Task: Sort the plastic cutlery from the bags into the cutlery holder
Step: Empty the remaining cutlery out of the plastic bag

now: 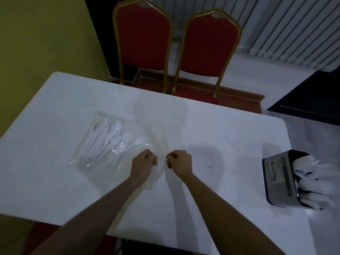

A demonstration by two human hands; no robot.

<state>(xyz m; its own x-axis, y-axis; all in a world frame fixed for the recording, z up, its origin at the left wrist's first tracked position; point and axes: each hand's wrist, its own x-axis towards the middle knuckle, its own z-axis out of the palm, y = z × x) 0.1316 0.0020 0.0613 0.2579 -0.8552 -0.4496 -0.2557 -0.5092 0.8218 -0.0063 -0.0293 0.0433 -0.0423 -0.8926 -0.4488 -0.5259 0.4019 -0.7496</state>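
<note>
Head view: two hands (143, 163) (180, 164), two bags (103, 144) (153, 178), one holder (281, 179).

arms: two forearms, bare along whole visible length, slender, seen past near edge of table (220, 126) | left hand (142, 163): bare, knuckles and back showing | right hand (179, 163): bare, likewise seen from back | dim light, finer detail unreadable
</note>
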